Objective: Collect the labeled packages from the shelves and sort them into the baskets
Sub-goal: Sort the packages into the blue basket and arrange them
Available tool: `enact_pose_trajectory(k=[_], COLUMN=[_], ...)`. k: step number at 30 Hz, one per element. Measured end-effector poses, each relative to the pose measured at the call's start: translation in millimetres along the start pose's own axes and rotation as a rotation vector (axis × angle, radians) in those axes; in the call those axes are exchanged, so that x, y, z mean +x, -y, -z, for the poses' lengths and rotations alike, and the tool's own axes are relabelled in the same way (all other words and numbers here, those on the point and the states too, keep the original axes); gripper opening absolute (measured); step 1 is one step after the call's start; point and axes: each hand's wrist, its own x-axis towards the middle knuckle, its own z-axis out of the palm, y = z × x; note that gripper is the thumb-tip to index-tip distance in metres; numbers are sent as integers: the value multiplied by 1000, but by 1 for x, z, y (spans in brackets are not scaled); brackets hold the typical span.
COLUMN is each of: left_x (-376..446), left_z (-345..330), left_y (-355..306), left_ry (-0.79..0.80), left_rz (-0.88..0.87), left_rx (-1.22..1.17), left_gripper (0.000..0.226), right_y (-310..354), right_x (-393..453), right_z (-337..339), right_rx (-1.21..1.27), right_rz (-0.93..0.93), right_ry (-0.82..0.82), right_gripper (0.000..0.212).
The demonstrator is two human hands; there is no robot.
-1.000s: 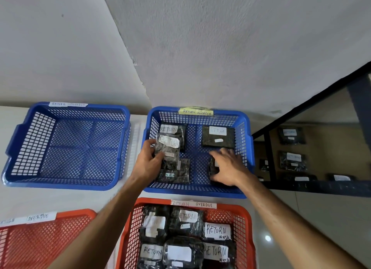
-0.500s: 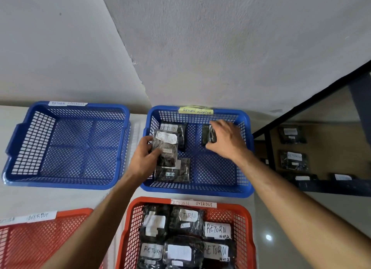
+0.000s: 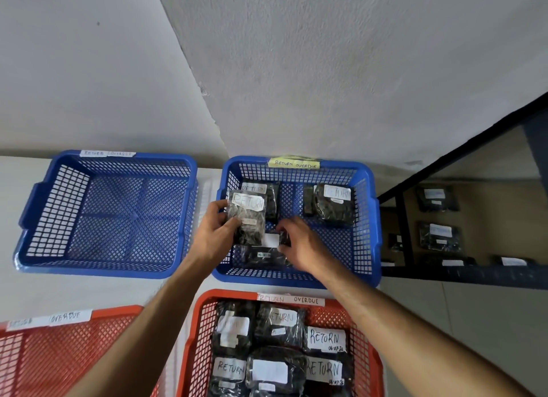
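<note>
My left hand (image 3: 214,233) grips a black package with a white RETURN label (image 3: 248,215), held upright over the left half of the blue basket tagged RETURN OVERDUE (image 3: 367,218). My right hand (image 3: 302,245) is in the basket's middle, its fingers pinching the edge of a small dark package with a white label (image 3: 274,240). Another dark package (image 3: 261,255) lies flat at the basket's front. Two labeled packages rest at the back: one at the left (image 3: 268,195), one at the right (image 3: 333,204).
An empty blue basket (image 3: 106,215) stands to the left. A red basket (image 3: 364,346) holding several RETURN packages sits in front, another red basket (image 3: 59,352) at the lower left. A black shelf (image 3: 462,275) with more labeled packages is on the right.
My right hand left a package at the basket's back right and came back to the middle, where it now pinches the small package. My left hand keeps holding its package.
</note>
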Motion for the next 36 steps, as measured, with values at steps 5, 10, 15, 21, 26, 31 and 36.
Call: enact_pose_trajectory(k=[5,10,15,21,26,31,36], left_x=[2,0,1,1,-2,0,-2], left_z=[-2,-13,-12,-9,-13,-24,-14], left_y=[5,4,5,11,19,18,-1], left_ry=[19,41,36,21,71,56,-57], left_rz=[-5,4,26,42,41,34,-64], left_rx=[-1,-1,38,129,361,481,277], left_gripper=[33,30,30,34,30,26,21], right_y=[-31,-35,-35,-63,-64,-48,-23], right_x=[-22,-47,-14,25,25,24,16], right_z=[60,75,74,70,72,64,36], right_rx=[-274,-536,-409,-411,-330,-254,-139], right_rz=[-52,-173,-86,-174,-97,58,210], right_ry=[39,-46,-267,-29,-182,-248,-66], right_gripper=[23,26,47,100,93,91,89])
